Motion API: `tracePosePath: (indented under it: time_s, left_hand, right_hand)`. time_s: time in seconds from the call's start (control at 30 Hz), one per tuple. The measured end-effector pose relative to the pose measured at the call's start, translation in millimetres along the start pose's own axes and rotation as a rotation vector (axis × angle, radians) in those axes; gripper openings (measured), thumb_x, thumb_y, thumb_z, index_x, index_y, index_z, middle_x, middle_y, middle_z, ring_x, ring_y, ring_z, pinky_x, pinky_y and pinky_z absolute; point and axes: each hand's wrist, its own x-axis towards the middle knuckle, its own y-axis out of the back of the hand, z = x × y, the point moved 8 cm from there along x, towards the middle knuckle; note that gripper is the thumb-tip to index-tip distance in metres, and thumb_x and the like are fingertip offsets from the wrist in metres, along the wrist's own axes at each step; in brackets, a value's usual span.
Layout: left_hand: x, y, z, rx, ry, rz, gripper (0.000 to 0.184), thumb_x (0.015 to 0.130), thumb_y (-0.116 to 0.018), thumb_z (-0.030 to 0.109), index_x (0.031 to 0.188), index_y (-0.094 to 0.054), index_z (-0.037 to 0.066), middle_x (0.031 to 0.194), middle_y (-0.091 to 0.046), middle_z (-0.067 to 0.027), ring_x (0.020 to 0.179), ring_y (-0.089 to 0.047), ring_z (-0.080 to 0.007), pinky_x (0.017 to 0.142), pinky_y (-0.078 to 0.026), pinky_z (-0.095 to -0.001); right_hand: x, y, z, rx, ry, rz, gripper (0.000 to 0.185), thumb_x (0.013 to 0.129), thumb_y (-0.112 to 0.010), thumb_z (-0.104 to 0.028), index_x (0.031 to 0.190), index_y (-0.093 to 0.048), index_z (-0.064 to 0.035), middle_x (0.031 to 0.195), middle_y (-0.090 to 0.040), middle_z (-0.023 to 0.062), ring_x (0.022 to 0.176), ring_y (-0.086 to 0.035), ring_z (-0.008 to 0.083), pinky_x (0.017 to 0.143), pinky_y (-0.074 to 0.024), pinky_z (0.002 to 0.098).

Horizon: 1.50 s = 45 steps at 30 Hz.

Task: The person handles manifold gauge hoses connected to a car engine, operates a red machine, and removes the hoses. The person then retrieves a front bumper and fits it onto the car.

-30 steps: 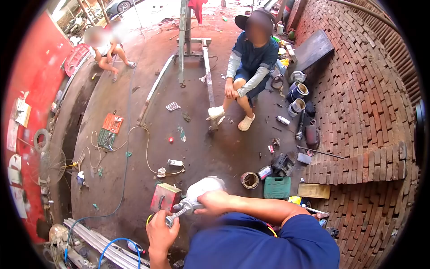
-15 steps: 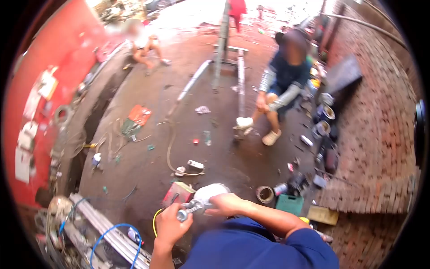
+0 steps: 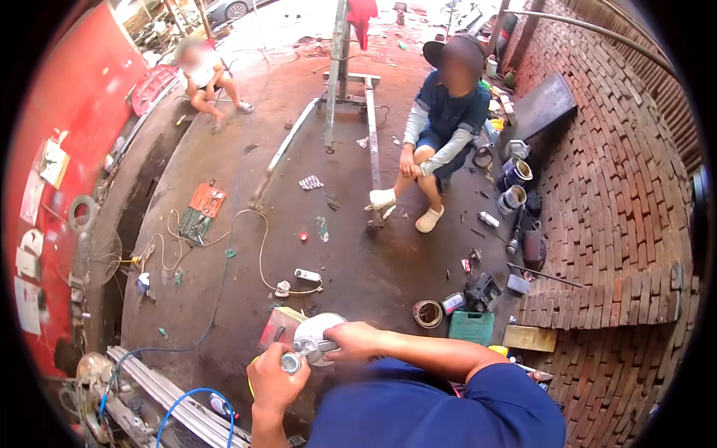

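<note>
My left hand is closed around the round silver end of what looks like a spray gun, just in front of my body. My right hand grips the metal part on its other side, fingers curled around it. A rounded white cup sits at the far side of the metal body, partly covered by my right hand. Just beyond my left hand is a red and tan box, partly hidden. My fingers cover much of the metal body.
A seated person faces me near a metal stand; another person sits farther left. Cans and a green case line the brick wall. A cable, hoses and a tool set lie on the floor.
The view has shifted, so the surroundings appear farther left and sharper. Both hands keep hold of the spray gun, and the seated people stay in place.
</note>
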Motion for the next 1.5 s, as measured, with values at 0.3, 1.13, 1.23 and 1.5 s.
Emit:
tracePosePath:
  time_s: [0.3,1.13,1.23,1.5]
  left_hand:
    - [8.3,-18.8,7.1,0.000,0.005,-0.050,0.028,0.071,-0.083,0.024,0.086,-0.066,0.007,0.074,-0.070,-0.0163,0.070,-0.069,-0.0397,0.063,-0.054,-0.0477]
    - [8.3,-86.3,-25.3,-0.086,0.113,-0.151,0.038,0.074,-0.080,0.031,0.097,-0.066,0.006,0.087,-0.072,-0.0195,0.084,-0.070,-0.0428,0.072,-0.054,-0.0508]
    - [4.4,-95.4,-25.8,-0.094,0.119,-0.179,0.043,0.074,-0.081,0.032,0.103,-0.064,0.005,0.092,-0.072,-0.0204,0.088,-0.070,-0.0439,0.074,-0.055,-0.0507]
    - [-4.4,-120.9,-37.4,-0.049,0.149,-0.247,0.058,0.075,-0.083,0.033,0.120,-0.057,0.007,0.094,-0.073,-0.0222,0.091,-0.070,-0.0460,0.078,-0.055,-0.0534]
  right_hand:
    - [-8.7,2.9,14.0,-0.001,-0.054,0.031,0.048,0.086,-0.074,-0.039,0.111,-0.066,0.0002,0.113,-0.070,0.0219,0.106,-0.068,0.0396,0.091,-0.0542,0.0505]
    - [-2.9,-45.8,16.3,1.183,0.017,-0.167,0.066,0.102,-0.060,-0.032,0.160,-0.035,-0.0134,0.123,-0.063,0.0088,0.109,-0.062,0.0182,0.087,-0.0536,0.0358]
    - [-0.5,-42.8,23.3,1.101,0.013,-0.068,0.067,0.101,-0.063,-0.037,0.157,-0.039,-0.0106,0.122,-0.063,0.0089,0.108,-0.062,0.0171,0.084,-0.0544,0.0338]
    - [1.2,-39.9,30.6,1.102,-0.123,-0.048,0.062,0.100,-0.065,-0.040,0.148,-0.048,-0.0048,0.118,-0.065,0.0079,0.101,-0.062,0.0156,0.081,-0.0549,0.0325]
